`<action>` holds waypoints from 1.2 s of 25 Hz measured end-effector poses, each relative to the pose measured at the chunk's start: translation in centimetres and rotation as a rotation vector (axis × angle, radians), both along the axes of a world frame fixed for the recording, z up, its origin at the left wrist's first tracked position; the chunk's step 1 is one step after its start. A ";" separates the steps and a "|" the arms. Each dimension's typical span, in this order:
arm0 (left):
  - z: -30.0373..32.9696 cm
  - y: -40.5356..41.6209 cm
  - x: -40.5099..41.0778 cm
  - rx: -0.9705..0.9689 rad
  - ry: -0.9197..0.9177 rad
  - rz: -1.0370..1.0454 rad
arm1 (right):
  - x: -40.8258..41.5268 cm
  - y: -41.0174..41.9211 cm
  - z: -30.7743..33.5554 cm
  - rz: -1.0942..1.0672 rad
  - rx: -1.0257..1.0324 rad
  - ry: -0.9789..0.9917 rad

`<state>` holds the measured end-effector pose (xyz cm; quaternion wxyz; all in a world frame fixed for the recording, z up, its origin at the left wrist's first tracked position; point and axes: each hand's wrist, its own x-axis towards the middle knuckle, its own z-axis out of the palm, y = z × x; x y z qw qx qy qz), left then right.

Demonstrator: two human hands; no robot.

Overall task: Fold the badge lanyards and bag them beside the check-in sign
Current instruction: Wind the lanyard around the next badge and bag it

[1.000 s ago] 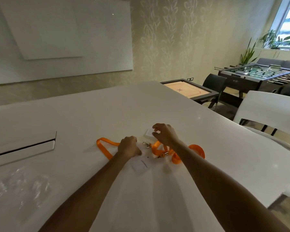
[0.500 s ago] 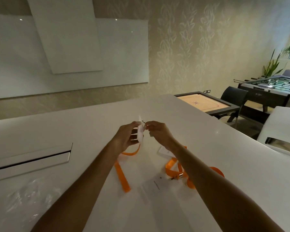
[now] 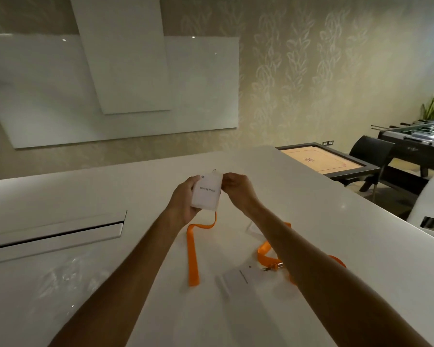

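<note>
Aloft | badge between both hands | lanyard trailing onto table

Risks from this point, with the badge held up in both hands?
1. The orange lanyard trails from the held badge onto the table; lifting further may drag it into the second lanyard and tangle.
2. The right hand pinches only the badge's top corner, so it could slip.
3. The clear bag is hard to see.

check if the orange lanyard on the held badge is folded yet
Not folded: the orange lanyard hangs from the badge and trails loose along the table.
</note>
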<state>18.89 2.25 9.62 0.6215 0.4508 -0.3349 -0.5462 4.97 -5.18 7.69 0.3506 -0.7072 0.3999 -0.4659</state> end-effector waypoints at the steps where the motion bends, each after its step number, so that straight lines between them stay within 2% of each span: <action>1: 0.1 0.2 0.0 -0.021 -0.007 -0.002 | 0.0 0.3 0.3 0.012 -0.008 -0.015; 8: 1.0 0.9 -0.2 -0.095 -0.105 0.081 | 0.5 2.1 1.7 0.191 0.047 -0.047; 13: 2.5 1.8 0.4 -0.126 -0.080 0.155 | 1.5 2.2 2.4 0.290 0.021 -0.049; 19: 3.7 1.9 1.8 -0.157 -0.131 0.221 | 3.9 2.2 2.7 0.223 -0.008 -0.055; 26: 3.1 1.8 1.1 -0.220 -0.169 0.241 | 3.8 2.5 0.9 0.201 0.161 -0.239; 30: 3.1 1.8 1.0 -0.207 -0.179 0.256 | 3.6 3.0 -0.2 0.213 0.149 -0.263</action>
